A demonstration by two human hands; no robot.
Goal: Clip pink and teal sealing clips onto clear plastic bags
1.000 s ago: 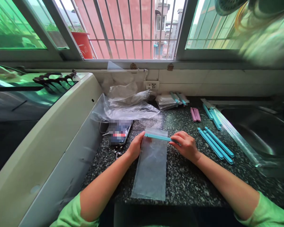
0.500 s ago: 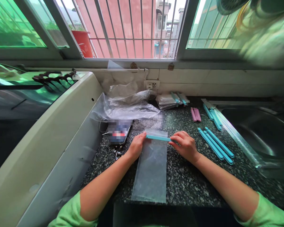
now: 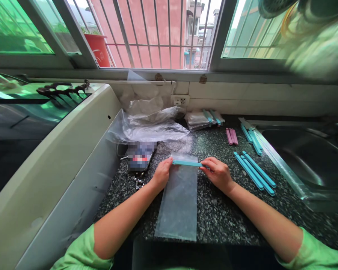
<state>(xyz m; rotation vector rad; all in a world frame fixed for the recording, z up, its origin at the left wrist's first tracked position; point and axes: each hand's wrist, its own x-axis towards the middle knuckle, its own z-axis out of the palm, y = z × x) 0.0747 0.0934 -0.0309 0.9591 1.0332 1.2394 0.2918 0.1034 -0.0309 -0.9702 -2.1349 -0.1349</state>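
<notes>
A blue bag sealing clip (image 3: 187, 163) lies across the upper part of a clear plastic bag (image 3: 178, 206), which rests flat on the dark speckled counter. My left hand (image 3: 162, 171) pinches the clip's left end together with the bag's edge. The clip's right end is between the thumb and fingers of my right hand (image 3: 218, 172). A short strip of the bag shows above the clip. Several loose blue clips (image 3: 255, 173) lie to the right of my right hand, and a few pink clips (image 3: 231, 136) sit farther back.
A phone (image 3: 141, 155) with a blurred screen and small beads (image 3: 139, 183) lie left of my left hand. Crumpled plastic (image 3: 154, 125) and a stack of bags (image 3: 198, 119) are at the back. A sink (image 3: 298, 150) borders the right, a white-sided appliance (image 3: 73, 161) the left.
Both hands keep their hold on the clip at the bag's top. The whole view has shifted very slightly; nothing else visibly differs.
</notes>
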